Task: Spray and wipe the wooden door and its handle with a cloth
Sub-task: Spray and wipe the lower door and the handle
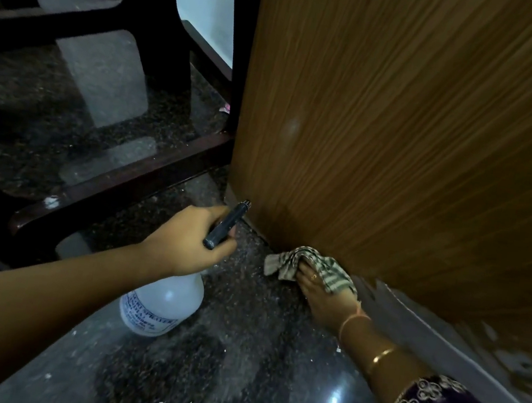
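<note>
Wood-grain brown, the door [400,134] fills the right of the frame, its lower edge just above a speckled dark stone floor [237,365]. Left of centre, the left hand [186,241] grips the dark head of a white spray bottle [161,302], nozzle aimed at the door's bottom corner. At lower centre-right, the right hand [323,295] clutches a striped cloth [300,262] at the door's foot.

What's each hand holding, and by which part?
Left hand grips the bottle by its dark spray head; right hand grips the cloth, bunched around its middle.
</note>
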{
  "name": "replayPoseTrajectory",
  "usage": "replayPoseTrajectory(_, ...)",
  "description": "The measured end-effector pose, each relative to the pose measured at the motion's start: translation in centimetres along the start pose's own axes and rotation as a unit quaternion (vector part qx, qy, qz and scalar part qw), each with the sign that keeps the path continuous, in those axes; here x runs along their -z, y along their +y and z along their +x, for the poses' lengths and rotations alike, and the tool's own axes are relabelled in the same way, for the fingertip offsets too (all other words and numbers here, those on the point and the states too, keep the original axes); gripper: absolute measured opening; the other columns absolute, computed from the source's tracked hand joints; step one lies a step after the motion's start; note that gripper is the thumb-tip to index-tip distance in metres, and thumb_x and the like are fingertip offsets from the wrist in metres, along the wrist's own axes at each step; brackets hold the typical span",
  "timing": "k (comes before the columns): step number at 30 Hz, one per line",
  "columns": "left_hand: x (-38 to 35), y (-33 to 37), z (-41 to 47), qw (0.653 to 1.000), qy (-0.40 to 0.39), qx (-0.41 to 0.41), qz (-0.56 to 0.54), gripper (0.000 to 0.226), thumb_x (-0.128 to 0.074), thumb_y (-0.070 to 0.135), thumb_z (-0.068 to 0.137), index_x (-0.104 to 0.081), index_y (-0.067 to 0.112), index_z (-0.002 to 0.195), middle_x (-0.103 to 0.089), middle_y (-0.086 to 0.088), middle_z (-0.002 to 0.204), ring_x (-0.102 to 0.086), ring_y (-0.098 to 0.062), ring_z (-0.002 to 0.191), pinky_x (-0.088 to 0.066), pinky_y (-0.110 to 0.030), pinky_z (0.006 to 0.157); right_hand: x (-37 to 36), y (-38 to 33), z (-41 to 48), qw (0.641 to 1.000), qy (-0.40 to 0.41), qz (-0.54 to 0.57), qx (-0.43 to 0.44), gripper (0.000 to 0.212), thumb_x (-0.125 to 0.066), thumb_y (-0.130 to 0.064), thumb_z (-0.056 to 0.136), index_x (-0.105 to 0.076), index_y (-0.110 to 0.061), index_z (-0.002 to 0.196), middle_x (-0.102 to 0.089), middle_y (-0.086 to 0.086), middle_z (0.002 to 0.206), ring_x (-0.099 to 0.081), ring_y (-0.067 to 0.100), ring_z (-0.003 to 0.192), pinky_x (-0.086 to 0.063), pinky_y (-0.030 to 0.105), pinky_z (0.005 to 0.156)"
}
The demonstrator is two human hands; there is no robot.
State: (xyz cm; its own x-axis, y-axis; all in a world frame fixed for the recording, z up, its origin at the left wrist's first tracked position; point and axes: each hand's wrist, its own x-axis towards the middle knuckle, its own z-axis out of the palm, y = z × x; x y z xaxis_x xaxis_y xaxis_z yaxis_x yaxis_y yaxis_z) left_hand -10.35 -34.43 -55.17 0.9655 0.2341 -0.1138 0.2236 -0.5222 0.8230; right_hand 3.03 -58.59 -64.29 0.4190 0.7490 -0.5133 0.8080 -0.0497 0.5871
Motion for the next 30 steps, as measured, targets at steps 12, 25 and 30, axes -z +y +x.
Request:
replayPoseTrajectory(12,1.3,-1.3,-0.4,0.993,0.051,0.089,0.06,0.031,-0.066,0.024,0.084,-0.046,0.017,0.061,-0.051,-0.003,0.055,-0.049,-0.02,0.053,-0.037,-0.034,0.055,14.2,3.0,12.7,0.993,0.106,-0.046,-0.022,0.062,-0.018,-0.035,0.102,0.002,-0.004,0.151,0.009,0.015,0.159,0.012,0.034,0.145,0.001,0.051,0.118)
replayPoseTrajectory(25,2.3,-1.7,-1.8,0.993,0.009,0.097,0.063,0.035,-0.064,0.037,0.081,-0.055,0.003,0.077,-0.055,-0.011,0.061,-0.049,-0.019,0.054,-0.042,-0.042,0.057,8.8,-1.1,14.1,1.0,0.02,-0.003,0.002,0.074,-0.034,-0.045,0.099,0.012,-0.019,0.151,0.014,0.006,0.159,0.011,0.031,0.146,-0.012,0.044,0.119)
replayPoseTrajectory(30,2.3,-2.4,-1.4,0.994,-0.003,0.09,0.062,0.028,-0.064,0.027,0.086,-0.054,0.002,0.078,-0.052,-0.014,0.062,-0.046,-0.02,0.054,-0.036,-0.036,0.056,4.6,-1.5,8.5,0.989,0.095,0.114,-0.028,0.053,-0.023,-0.019,0.091,-0.058,-0.013,0.131,-0.05,0.005,0.141,-0.044,0.026,0.133,-0.029,0.046,0.111)
